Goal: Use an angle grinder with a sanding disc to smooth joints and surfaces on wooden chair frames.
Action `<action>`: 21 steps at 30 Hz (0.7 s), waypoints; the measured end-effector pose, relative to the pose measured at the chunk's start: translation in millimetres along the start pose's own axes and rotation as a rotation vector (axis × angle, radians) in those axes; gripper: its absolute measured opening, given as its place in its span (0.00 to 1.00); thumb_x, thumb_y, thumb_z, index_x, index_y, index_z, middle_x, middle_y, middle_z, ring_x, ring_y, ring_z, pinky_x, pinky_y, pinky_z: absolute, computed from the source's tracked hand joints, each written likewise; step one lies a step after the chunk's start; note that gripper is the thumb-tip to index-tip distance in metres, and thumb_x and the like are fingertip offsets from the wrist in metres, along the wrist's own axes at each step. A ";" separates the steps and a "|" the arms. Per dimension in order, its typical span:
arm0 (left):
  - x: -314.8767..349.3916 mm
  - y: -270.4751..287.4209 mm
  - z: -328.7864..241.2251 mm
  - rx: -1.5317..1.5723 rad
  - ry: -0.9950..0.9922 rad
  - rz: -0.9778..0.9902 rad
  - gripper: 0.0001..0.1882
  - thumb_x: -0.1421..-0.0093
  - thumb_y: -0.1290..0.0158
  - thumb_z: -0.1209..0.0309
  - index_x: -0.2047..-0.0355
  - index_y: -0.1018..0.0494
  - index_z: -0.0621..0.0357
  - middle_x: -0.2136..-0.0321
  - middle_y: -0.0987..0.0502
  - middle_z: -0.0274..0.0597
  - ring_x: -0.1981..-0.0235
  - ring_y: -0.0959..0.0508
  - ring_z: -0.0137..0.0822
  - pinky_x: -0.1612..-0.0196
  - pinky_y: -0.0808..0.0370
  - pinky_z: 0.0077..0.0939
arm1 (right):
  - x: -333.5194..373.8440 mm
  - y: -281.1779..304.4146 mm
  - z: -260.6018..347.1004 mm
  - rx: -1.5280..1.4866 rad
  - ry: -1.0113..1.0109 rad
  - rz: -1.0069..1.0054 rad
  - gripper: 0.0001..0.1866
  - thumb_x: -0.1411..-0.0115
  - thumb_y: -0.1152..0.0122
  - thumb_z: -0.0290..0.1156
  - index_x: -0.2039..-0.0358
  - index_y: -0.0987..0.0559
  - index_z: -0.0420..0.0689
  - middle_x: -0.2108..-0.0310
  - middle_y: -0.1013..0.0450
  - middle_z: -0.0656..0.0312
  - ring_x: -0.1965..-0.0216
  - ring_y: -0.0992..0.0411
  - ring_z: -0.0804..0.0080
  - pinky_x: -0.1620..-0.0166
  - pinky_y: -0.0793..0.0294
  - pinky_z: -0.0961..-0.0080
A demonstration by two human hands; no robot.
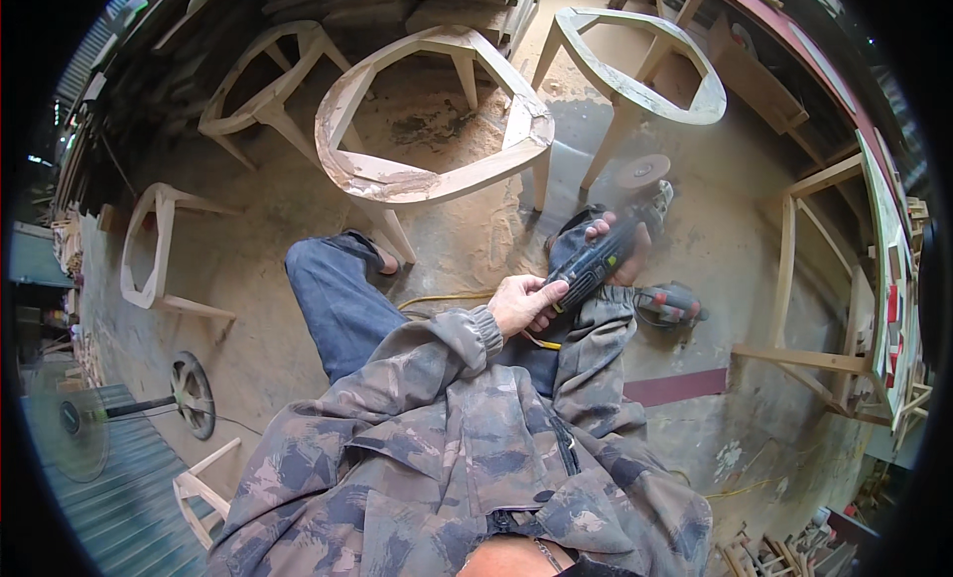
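A dark angle grinder [593,264] is held out in front of me, tilted with its head toward the far right. Its round sanding disc [643,172] points away from me, and the area about the head is blurred. My left hand [521,305] is closed round the rear end of the grinder body, thumb on top. My right hand [627,259] wraps the body nearer the head, partly hidden behind the tool. Just beyond the grinder stands a wooden chair frame [437,188] with reddish-brown patches on its seat ring; neither hand touches it.
Another chair frame [635,89] stands far right, with more frames [273,106] at the left. A second power tool [673,305] lies on the floor beside my right forearm. A yellow cord [447,298] runs near my legs. A fan [81,425] is at the lower left.
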State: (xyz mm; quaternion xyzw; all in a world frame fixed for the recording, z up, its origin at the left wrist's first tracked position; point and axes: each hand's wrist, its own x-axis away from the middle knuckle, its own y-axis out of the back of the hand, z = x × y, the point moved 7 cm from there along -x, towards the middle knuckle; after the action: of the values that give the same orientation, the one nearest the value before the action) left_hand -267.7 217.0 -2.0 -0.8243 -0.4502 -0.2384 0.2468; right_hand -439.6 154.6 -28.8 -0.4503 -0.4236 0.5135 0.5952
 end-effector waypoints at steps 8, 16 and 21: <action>-30.2 62.0 5.8 -0.112 -0.119 -0.045 0.36 0.43 0.43 0.46 0.48 0.34 0.66 0.59 0.25 0.43 0.62 0.26 0.27 0.71 0.25 0.18 | 8.4 -3.4 14.5 -0.407 0.027 0.319 0.34 0.43 0.40 0.54 0.53 0.37 0.35 0.64 0.38 0.62 0.61 0.37 0.69 0.54 0.35 0.68; -24.7 309.3 45.4 0.291 -0.138 -0.967 0.51 0.51 0.38 0.44 0.40 0.46 0.69 0.47 0.36 0.56 0.50 0.31 0.50 0.59 0.26 0.41 | 15.3 1.7 34.8 -0.535 0.110 0.276 0.35 0.46 0.34 0.36 0.46 0.43 0.33 0.66 0.37 0.65 0.63 0.33 0.74 0.53 0.30 0.71; -24.3 297.8 18.9 0.565 -0.112 -0.873 0.49 0.46 0.43 0.45 0.36 0.51 0.63 0.39 0.46 0.59 0.40 0.42 0.61 0.46 0.35 0.58 | 17.7 -1.9 35.9 -0.568 0.116 0.269 0.35 0.47 0.33 0.35 0.46 0.41 0.35 0.66 0.36 0.65 0.64 0.32 0.75 0.54 0.30 0.73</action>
State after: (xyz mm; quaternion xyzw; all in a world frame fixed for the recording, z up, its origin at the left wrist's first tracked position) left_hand -20.1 72.8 -88.7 -0.4727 -0.8112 -0.1440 0.3127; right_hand -471.8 175.6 -17.8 -0.6791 -0.4519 0.4221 0.3955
